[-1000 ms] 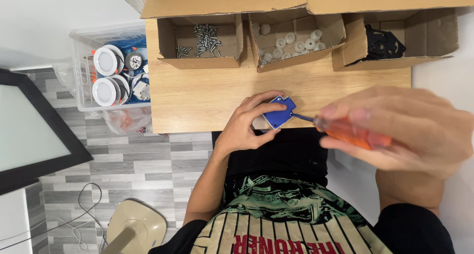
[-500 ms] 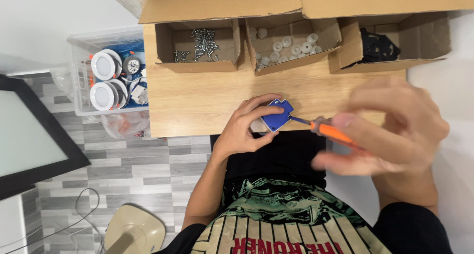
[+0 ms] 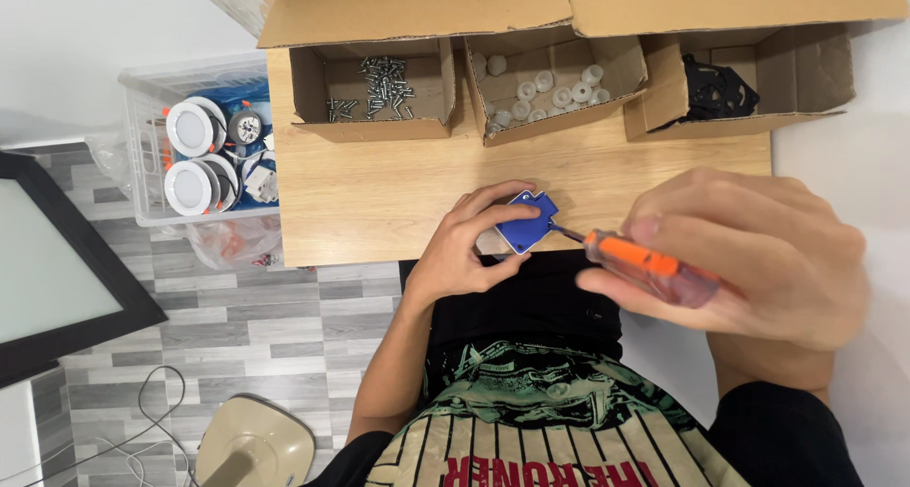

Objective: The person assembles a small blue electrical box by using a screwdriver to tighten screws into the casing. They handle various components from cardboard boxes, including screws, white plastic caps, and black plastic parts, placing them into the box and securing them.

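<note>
The left hand (image 3: 469, 250) holds a small blue plastic part (image 3: 527, 224) at the near edge of the wooden bench (image 3: 379, 198). The fingers are closed around the part, with the thumb below it and the other fingers on its far side, so the part is kept slightly above the bench edge and over the lap. The right hand (image 3: 749, 260) is clenched around an orange-handled screwdriver (image 3: 645, 264). Its thin shaft points to the left, and the tip touches the right side of the blue part, or is very near to it; the exact contact point is too small to tell.

At the far side of the bench stand three open cardboard boxes: one with metal screws (image 3: 379, 80), one with small white round pieces (image 3: 550, 89), and one with black flat parts (image 3: 716, 89). To the left of the bench, a clear plastic bin (image 3: 204, 155) holds round white lamp units.

In my judgement, the main risk is that the tip slips off the part. The part is held in the air by the fingers only, not pressed on the bench, so a strong push could make it tilt. Then the tip may hit the left fingers, which are just beside it. Also, a small screw may fall to the lap or to the floor, because the work is done beyond the bench edge.
</note>
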